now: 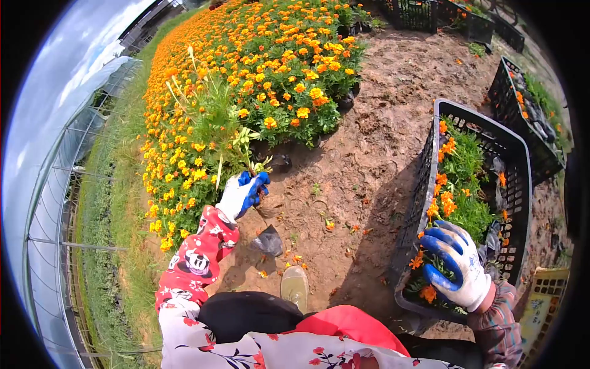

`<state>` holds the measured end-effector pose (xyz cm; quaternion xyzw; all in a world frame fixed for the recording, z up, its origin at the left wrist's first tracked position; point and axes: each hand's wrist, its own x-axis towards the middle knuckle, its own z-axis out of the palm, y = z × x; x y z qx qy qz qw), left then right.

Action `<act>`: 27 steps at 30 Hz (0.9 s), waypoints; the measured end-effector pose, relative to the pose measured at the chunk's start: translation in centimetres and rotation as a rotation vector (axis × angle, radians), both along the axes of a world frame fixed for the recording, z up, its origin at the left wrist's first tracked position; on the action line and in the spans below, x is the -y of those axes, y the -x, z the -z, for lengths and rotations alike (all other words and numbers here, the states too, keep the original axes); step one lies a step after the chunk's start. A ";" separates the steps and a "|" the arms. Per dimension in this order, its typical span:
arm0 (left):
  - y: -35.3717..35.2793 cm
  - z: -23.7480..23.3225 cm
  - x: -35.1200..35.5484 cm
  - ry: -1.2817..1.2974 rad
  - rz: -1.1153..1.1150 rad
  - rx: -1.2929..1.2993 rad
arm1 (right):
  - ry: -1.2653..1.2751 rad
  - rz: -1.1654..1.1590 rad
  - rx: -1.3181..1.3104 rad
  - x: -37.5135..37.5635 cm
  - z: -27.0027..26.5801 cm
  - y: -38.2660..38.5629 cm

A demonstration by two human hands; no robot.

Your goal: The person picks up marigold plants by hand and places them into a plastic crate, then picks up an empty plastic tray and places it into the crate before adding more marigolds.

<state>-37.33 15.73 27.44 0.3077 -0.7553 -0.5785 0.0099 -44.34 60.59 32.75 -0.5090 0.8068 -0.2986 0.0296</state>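
Note:
My left hand (244,194), in a white glove with blue-coated fingers, is closed round the lower end of a bunch of leafy green stems (216,117). The bunch rises in front of the marigold bed (270,67), with pale tips at its top. A black plastic pot (268,242) lies on the soil below that hand. My right hand (456,264), gloved the same way, has its fingers spread over the near end of a black plastic crate (525,203). Orange marigold plants (464,166) stand inside the crate, and the blue fingertips are right at their blooms and leaves.
A second black crate (528,123) with plants stands beyond at the right. More dark crates (415,15) line the back. Bare soil (375,123) with fallen petals lies between bed and crate. A plastic-covered greenhouse (55,203) is at left. My shoe (294,288) is below.

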 end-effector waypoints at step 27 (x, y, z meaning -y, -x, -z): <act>11.4 -5.0 -18.1 -0.022 0.617 -0.466 | 0.456 0.206 1.239 7.8 2.7 6.8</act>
